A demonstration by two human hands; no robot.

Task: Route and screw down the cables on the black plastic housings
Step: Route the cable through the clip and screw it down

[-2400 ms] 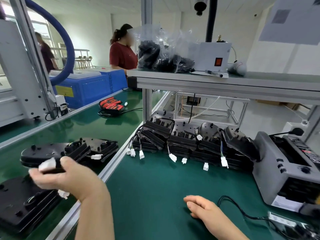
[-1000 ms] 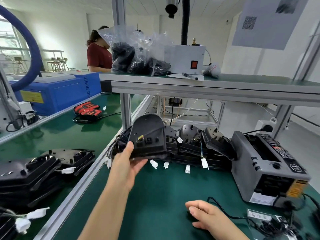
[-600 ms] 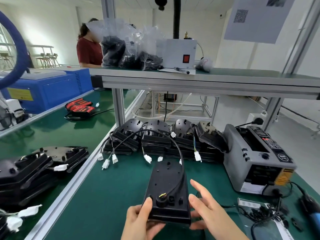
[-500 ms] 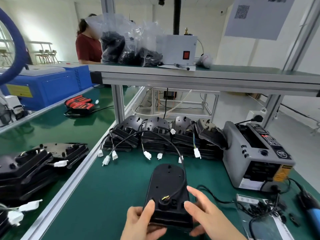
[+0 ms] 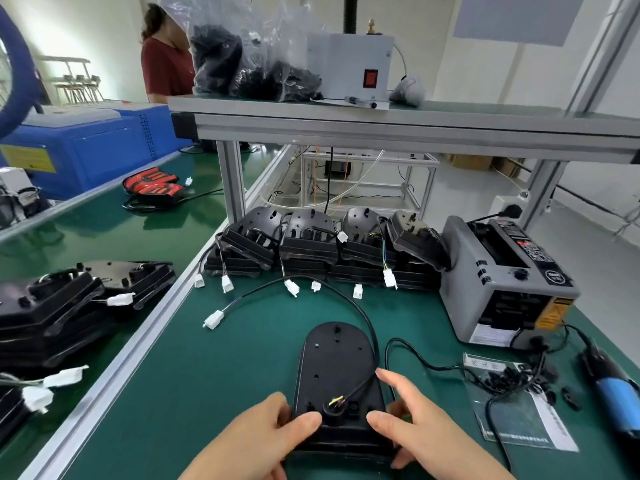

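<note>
Black plastic housing (image 5: 334, 368) is laid flat on the green desk (image 5: 207, 382), close to the near edge and straight in front of the person, so that its screw holes and cable outlet are presented upward for work. It is clamped at its two near corners. The left hand (image 5: 263, 431) is wrapped round the left corner with the thumb laid on top. The right hand (image 5: 415, 420) is closed on the right corner, with the forefinger stretched out beside the cable (image 5: 372, 336), apparently so that the part is steadied while the lead is guided. The long axis is set running away from the person, the rounded end pointed far and the squared end, with its round boss (image 5: 333, 408), set near. From the boss the cable is led along the right edge, arched over the far end and ended leftward in a white connector (image 5: 213, 320). A blue-handled tool (image 5: 620, 407), probably the driver, is placed within reach on the right.
</note>
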